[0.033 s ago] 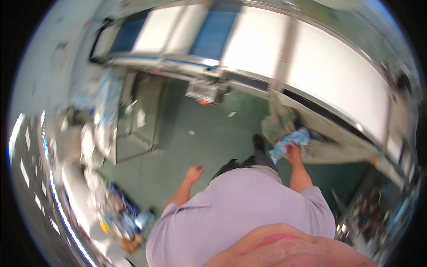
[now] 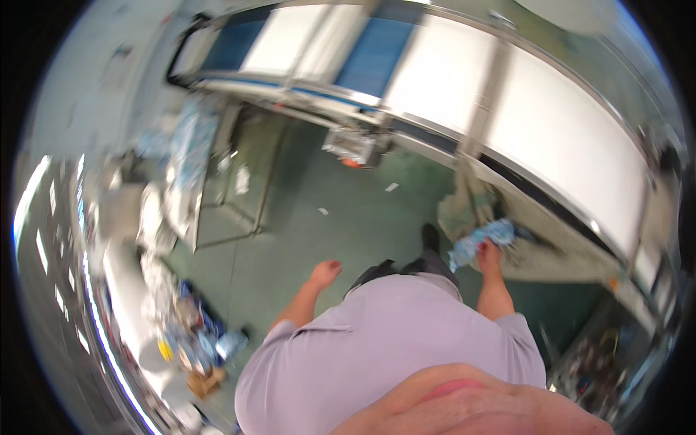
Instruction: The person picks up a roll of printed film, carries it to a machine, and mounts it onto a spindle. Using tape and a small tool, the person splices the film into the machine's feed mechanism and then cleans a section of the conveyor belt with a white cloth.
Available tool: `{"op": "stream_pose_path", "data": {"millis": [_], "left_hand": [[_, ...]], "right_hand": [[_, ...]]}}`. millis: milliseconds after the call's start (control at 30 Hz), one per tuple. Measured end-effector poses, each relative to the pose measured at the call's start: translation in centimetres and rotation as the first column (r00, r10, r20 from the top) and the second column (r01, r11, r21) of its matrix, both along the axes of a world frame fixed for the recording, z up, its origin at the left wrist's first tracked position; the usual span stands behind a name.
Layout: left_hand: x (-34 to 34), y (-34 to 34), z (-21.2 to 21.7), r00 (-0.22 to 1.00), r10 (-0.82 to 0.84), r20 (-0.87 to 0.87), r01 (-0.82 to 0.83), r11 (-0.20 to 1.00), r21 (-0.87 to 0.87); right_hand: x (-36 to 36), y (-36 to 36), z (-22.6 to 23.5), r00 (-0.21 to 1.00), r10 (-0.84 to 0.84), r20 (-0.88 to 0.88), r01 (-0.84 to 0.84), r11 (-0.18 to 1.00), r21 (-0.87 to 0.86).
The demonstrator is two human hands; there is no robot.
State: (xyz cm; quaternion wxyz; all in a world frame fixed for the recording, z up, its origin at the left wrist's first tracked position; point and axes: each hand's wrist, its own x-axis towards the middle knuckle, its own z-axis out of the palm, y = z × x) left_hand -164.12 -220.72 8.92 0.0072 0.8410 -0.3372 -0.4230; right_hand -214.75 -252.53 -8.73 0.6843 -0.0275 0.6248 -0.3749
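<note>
My right hand (image 2: 490, 255) is closed on a crumpled light-blue printed plastic wrapper (image 2: 481, 239), out to the right of my body. Beyond the wrapper hangs a beige cloth (image 2: 547, 259) along the underside of the conveyor; I cannot tell whether the two touch. My left hand (image 2: 326, 272) hangs over the green floor at my left side. Its fingers are loosely curled, and nothing shows in them.
A long conveyor (image 2: 442, 76) with white and blue belt sections crosses the far side. A metal frame table (image 2: 230, 235) stands at left. White rolls (image 2: 127, 290) and a pile of packaging (image 2: 206, 348) lie near left. Paper scraps (image 2: 392, 187) dot the floor.
The whole view has shifted a little, so the conveyor and frame table sit farther right in the picture. My right hand still grips the wrapper; my left hand stays curled.
</note>
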Motion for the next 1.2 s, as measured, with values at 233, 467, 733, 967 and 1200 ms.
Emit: {"op": "stream_pose_path", "data": {"millis": [233,467,733,967,1200], "left_hand": [[-1.7,-7.8,5.4,0.991,0.1,-0.094,-0.114,0.98,-0.165],[-1.3,-0.2,2.1,0.991,0.117,-0.061,-0.122,0.99,-0.068],[3.2,10.1,-1.0,0.953,0.302,-0.033,-0.302,0.953,0.013],[15.1,11.9,-0.1,0.847,0.531,-0.004,-0.511,0.814,-0.275],[33.9,6.8,23.2,0.761,0.649,-0.013,-0.332,0.372,-0.867]], "right_hand": [[-4.6,-7.4,5.9,0.159,0.013,-0.987,-0.367,0.929,-0.047],[-1.0,-5.3,6.4,-0.008,0.004,-1.0,-1.0,-0.024,0.008],[6.3,-8.9,8.7,0.06,0.995,0.076,-0.951,0.034,0.308],[10.9,-6.3,13.8,-0.226,0.336,-0.914,-0.83,0.426,0.361],[15.5,-2.6,16.4,-0.179,-0.129,-0.975,-0.815,0.575,0.074]]}}
